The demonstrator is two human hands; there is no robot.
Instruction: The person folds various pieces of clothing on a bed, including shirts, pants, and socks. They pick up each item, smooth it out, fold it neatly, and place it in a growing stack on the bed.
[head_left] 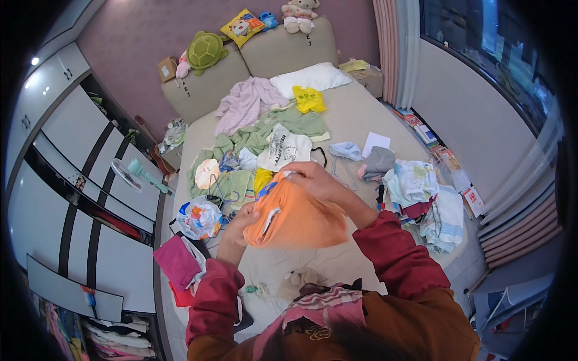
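An orange garment (301, 216), gathered into a loose bundle, hangs in front of me above the bed. My left hand (241, 222) pinches its left edge, where a white strip shows against the orange. My right hand (314, 179) is closed on its upper edge, next to a blue patch. The lower part of the cloth is blurred, and its exact kind cannot be made out. Just beyond it lie a yellow piece (262, 180) and a white drawstring bag with a cartoon print (285, 148).
Folded clothes (442, 216) are stacked at the bed's right. Magenta cloth (177, 260) and a plastic bag (199, 218) lie at the left. A green blanket (289, 122), lilac blanket (253, 102) and white pillow (310, 78) are farther off. A small plush toy (303, 276) is close to me.
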